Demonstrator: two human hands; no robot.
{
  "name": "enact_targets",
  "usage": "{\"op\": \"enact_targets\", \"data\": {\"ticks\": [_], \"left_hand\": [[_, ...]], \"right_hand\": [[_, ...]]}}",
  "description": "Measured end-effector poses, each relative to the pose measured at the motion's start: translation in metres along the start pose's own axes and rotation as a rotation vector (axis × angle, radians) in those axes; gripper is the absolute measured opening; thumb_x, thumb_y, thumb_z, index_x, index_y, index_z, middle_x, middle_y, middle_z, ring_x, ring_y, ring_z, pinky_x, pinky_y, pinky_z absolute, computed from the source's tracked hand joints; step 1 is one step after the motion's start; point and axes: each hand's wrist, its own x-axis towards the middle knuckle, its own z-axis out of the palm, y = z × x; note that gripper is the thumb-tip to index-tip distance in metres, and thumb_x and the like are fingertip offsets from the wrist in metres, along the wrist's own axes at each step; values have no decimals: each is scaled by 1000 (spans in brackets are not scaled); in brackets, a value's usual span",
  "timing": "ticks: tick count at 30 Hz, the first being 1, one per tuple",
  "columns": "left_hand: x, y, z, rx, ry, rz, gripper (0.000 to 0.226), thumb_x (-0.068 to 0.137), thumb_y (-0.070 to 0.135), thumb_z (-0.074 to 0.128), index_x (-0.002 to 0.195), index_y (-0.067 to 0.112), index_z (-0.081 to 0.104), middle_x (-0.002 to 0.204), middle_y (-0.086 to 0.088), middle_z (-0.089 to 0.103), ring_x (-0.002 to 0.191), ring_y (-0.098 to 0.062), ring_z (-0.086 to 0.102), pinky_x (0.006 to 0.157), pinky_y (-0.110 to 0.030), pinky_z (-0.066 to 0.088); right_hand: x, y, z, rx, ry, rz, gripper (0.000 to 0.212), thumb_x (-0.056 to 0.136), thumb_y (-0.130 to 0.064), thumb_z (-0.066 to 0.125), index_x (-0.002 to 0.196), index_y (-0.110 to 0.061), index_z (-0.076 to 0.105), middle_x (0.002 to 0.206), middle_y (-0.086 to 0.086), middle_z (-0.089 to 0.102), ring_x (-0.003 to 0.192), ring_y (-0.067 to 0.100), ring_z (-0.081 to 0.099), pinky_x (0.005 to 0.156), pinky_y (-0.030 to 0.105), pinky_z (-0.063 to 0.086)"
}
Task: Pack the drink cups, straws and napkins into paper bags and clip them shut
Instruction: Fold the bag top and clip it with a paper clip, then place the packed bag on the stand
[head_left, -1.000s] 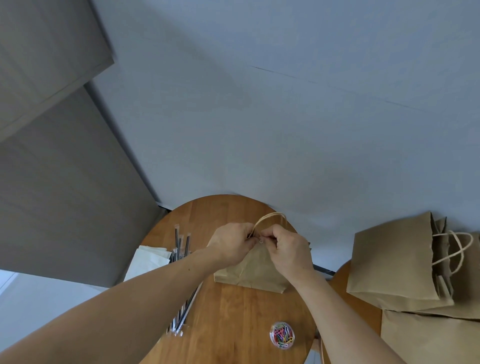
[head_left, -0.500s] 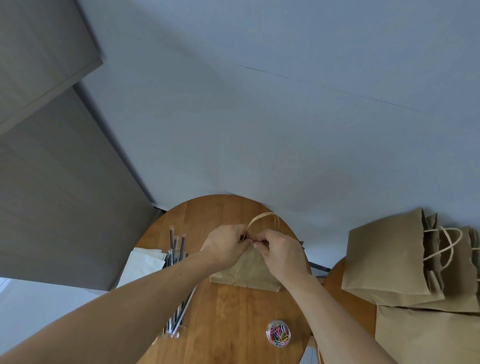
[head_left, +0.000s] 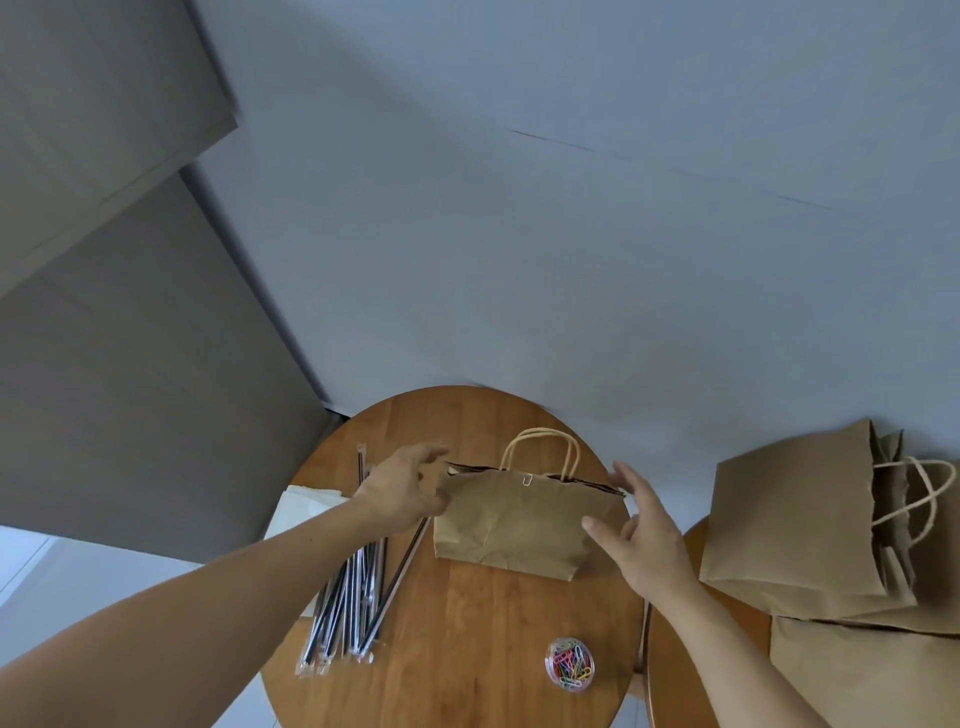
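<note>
The brown paper carrier bag (head_left: 511, 514) stood upright near the middle of the round wooden table (head_left: 467, 649), its mouth pressed flat and a small silver wire paper clip (head_left: 527, 479) sitting on the top edge just below the twisted paper handles (head_left: 540, 431), so this bag appeared to be clipped shut. The left hand (head_left: 402, 488) was at the bag's left top corner and the right hand (head_left: 641, 525) at its right end, one to each side, probably so the bag could be steadied or lifted away as one piece. Both hands were slack, the fingers spread and loosely straight and curled round nothing. The left fingers (head_left: 431, 454) reached past the corner, and whether the thumb touched the paper could not be told. The right fingertips (head_left: 623, 473) were just beside the right top corner, with the thumb lying in front of the lower right of the bag's face. To the left lay black straws in clear wrappers (head_left: 358, 592) in a loose bundle, with white paper napkins (head_left: 306, 506) beyond them at the table's edge. A clear round tub of coloured paper clips (head_left: 570, 666) sat nearer the person, within easy reach of the right hand. Further right, other brown paper bags (head_left: 795, 525) lay tipped over, well apart from the work
</note>
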Motion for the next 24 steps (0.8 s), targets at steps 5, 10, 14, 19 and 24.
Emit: {"op": "enact_targets", "data": {"ticks": [5, 10, 14, 19, 24], "left_hand": [[4, 0, 7, -20, 9, 10, 29, 88, 26, 68, 113, 40, 66, 102, 11, 64, 84, -6, 63, 68, -19, 50], [-8, 5, 0, 14, 22, 63, 12, 97, 28, 59, 92, 32, 68, 98, 5, 65, 90, -12, 62, 83, -31, 52], [-34, 14, -17, -208, 49, 101, 18, 98, 22, 59, 96, 35, 71, 83, 26, 70, 82, 10, 63, 69, -3, 42], [-65, 37, -58, -435, 106, 129, 14, 97, 25, 63, 105, 29, 73, 98, 20, 74, 93, 6, 67, 83, -7, 48], [-103, 51, -111, -546, 234, 188, 13, 97, 23, 62, 102, 23, 74, 94, 7, 77, 90, -11, 72, 79, -20, 56]], "right_hand": [[6, 10, 14, 69, -17, 107, 23, 98, -37, 53, 117, -27, 60, 89, -14, 69, 71, 0, 67, 69, 25, 51], [3, -8, 18, 170, 120, 99, 11, 98, -28, 55, 92, -25, 63, 73, -8, 70, 67, 1, 67, 63, 25, 49], [-3, -35, 17, 227, 262, 24, 13, 99, -28, 53, 90, -26, 61, 64, -3, 66, 61, 6, 65, 58, 24, 48], [-9, -95, 6, 254, 477, -57, 14, 100, -35, 50, 97, -23, 58, 68, 0, 61, 64, 15, 60, 58, 28, 42], [-21, -166, -8, 258, 575, -163, 14, 99, -37, 52, 94, -24, 54, 71, 5, 60, 70, 26, 59, 66, 36, 45]]}}
